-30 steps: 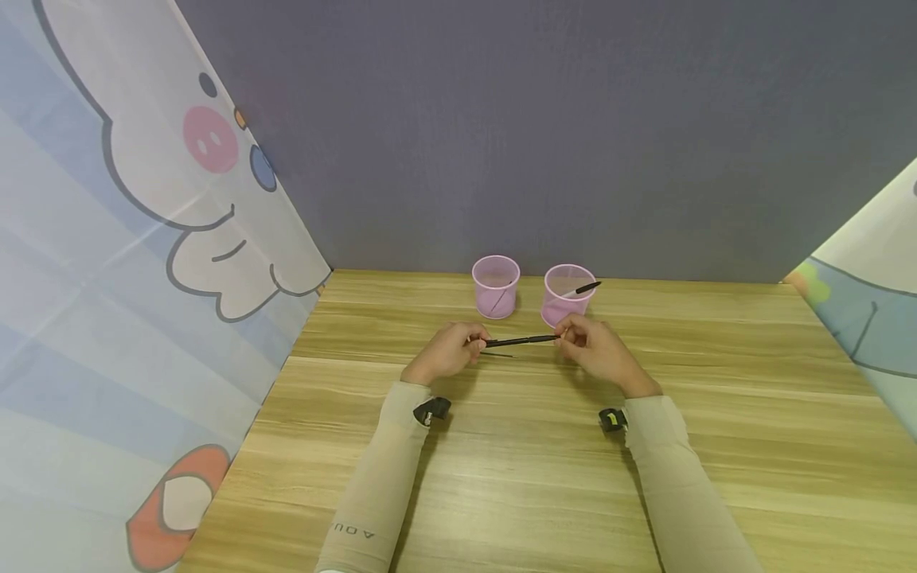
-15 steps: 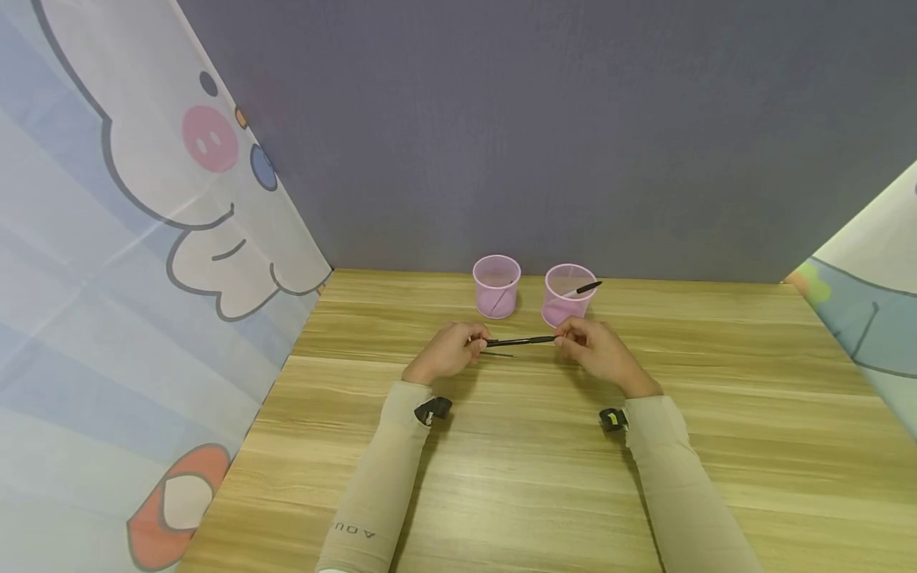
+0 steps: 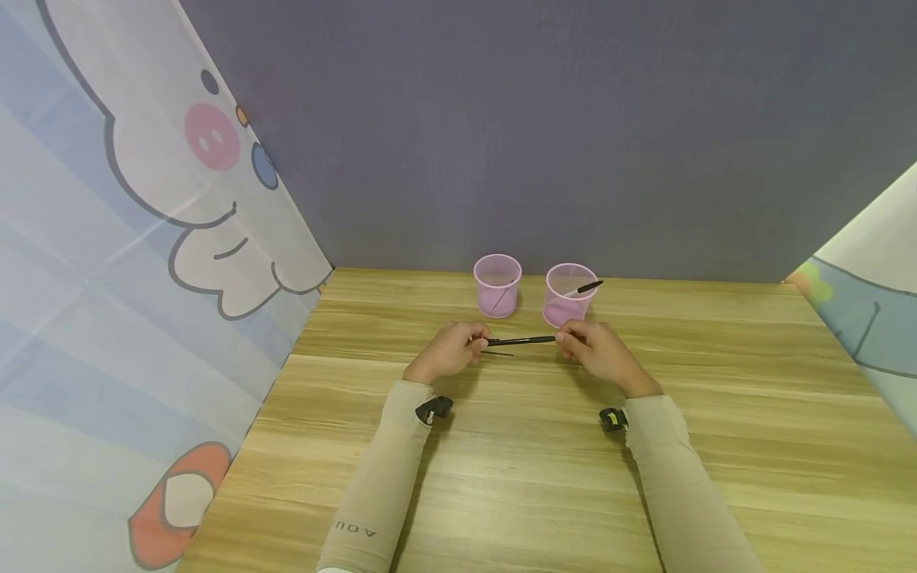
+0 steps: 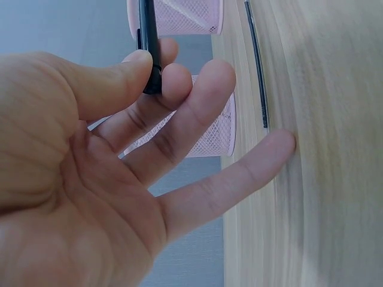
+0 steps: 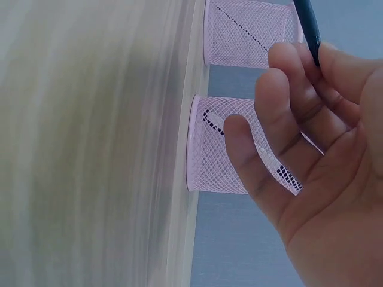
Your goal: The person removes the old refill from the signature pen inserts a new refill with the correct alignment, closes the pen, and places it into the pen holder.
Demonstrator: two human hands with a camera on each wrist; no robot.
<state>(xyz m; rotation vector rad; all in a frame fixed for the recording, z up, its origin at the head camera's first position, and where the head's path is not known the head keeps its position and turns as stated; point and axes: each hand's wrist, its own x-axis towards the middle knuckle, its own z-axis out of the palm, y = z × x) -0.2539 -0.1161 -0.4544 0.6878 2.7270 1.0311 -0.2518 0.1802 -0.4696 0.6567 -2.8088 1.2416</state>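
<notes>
A black pen (image 3: 523, 341) is stretched level between my two hands, above the table. My left hand (image 3: 450, 350) pinches its clip end between thumb and fingertips, the other fingers spread out. At the other end, the tapered tip, my right hand (image 3: 598, 354) pinches the pen between thumb and forefinger. Below the pen a thin dark pen refill (image 4: 258, 66) lies on the wooden table, close to my left little finger in the left wrist view. Right behind my hands stand two pink mesh cups, the left cup (image 3: 497, 298) and the right cup (image 3: 555, 310).
Inside the left cup leans a thin dark stick (image 5: 242, 28). The right cup holds a white pen with a black cap (image 3: 589, 287) that pokes over its rim. A grey wall (image 3: 544, 135) rises at the table's back edge, and a cartoon-print curtain (image 3: 143, 263) hangs at the left.
Both hands keep their pinch on the pen in nearly the same place. The right fingers have shifted very slightly at the tip.
</notes>
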